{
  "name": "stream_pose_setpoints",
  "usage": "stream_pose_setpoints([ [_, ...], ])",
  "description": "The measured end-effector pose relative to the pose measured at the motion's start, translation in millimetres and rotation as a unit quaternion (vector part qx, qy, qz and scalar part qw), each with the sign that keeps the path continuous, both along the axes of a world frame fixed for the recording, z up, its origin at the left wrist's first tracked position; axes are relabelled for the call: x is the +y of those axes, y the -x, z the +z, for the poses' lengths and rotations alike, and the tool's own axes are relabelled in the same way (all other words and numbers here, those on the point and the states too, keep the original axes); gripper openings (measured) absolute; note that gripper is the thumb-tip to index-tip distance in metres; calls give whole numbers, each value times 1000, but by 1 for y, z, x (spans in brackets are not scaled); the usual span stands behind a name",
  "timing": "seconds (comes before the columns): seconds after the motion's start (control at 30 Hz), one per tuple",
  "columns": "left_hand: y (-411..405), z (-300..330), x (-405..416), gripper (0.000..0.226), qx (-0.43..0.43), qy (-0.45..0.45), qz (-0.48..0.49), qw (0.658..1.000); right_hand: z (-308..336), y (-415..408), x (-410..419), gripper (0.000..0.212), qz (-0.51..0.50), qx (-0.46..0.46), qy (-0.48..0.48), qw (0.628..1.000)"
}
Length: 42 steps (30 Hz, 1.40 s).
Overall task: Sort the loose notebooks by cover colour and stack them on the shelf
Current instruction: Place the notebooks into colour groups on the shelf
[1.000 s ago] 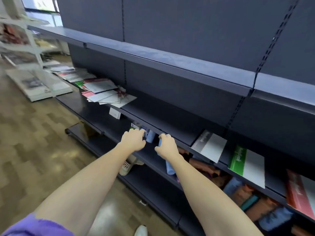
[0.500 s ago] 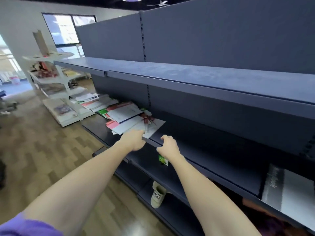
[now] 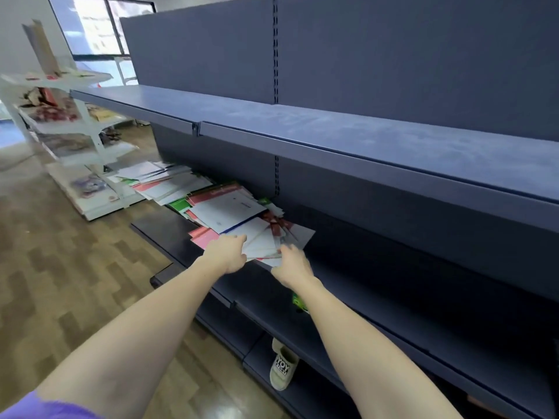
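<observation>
A loose heap of notebooks (image 3: 225,208) with white, red and green covers lies spread along the middle dark shelf (image 3: 393,267). My left hand (image 3: 227,254) rests on the near edge of the heap, fingers curled over a white cover beside a red one (image 3: 205,237). My right hand (image 3: 292,263) touches the nearest white notebooks (image 3: 263,240) at their right corner, fingers bent onto them. Whether either hand grips a book is unclear. A farther part of the heap (image 3: 163,181) continues to the left.
A long blue-grey upper shelf (image 3: 363,134) overhangs the heap. Lower dark shelves (image 3: 272,322) hold a green tag and a pale slipper (image 3: 282,370). A white rack (image 3: 69,125) with mixed goods stands at the left on the wooden floor (image 3: 60,282).
The view has swung left along the shelf, away from the standing notebooks at the right. Both hands have reached forward from the shelf edge onto the near edge of the loose heap.
</observation>
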<state>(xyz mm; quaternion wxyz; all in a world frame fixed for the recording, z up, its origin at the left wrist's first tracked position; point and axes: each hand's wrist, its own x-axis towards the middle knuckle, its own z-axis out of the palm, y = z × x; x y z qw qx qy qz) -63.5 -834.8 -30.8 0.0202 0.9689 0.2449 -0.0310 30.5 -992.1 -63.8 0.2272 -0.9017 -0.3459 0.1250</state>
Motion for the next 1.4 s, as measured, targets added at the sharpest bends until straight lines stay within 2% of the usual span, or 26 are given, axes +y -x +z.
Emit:
stream_pose_setpoints([
  [0.13,-19,-14,39,38,9,27,-31,999,0,-5,40,53,-10,-3,6,1000],
  [0.3,-39,-30,82,26,31,51,-78,995,-7,-4,86,65,-6,18,66,998],
  [0.43,-61,-42,97,32,-11,62,-126,990,-16,-6,101,65,-57,-68,152,984],
  [0.6,-85,-45,90,43,-38,71,-162,984,-20,-7,106,58,-100,-130,188,968],
  [0.73,-95,-48,80,48,-40,65,-195,978,-21,-10,94,65,-129,-106,217,962],
  [0.87,-101,-48,62,42,-48,63,-245,966,-26,-10,68,68,-177,-77,227,955],
  [1.0,-97,-56,46,46,-43,39,-283,957,-29,-10,46,87,-207,-63,247,945],
  [1.2,-89,-53,46,56,-44,59,-315,946,-34,-3,57,69,-263,-69,284,920],
  [1.4,-85,-49,63,55,-40,45,-345,937,-28,0,71,70,-288,-61,341,893],
])
